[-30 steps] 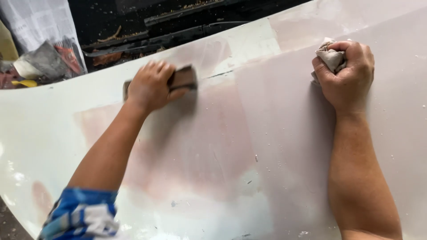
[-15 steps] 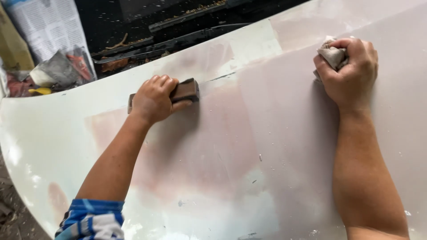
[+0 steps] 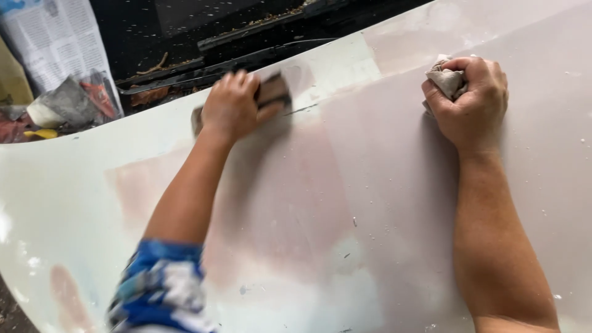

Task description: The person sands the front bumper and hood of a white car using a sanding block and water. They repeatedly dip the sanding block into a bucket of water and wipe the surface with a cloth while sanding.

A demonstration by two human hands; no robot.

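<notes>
A wide white car panel (image 3: 370, 203) with pinkish filler patches fills the head view. My left hand (image 3: 231, 105) presses a dark sanding block (image 3: 271, 92) flat on the panel near its far edge; the block is blurred. My right hand (image 3: 472, 102) is fisted around a crumpled grey rag (image 3: 445, 80) and rests on the panel at the upper right. A blue and white sleeve (image 3: 160, 290) covers my left upper arm.
Beyond the panel's far edge lies a dark engine bay (image 3: 246, 31) with debris. At the far left are newspaper sheets (image 3: 55, 37), a crumpled grey bag (image 3: 65, 105) and a yellow object (image 3: 40, 132). White specks dot the panel at the right.
My left hand slid the sanding block back and forth along the far edge, ending further right and up. My right hand stayed on the rag.
</notes>
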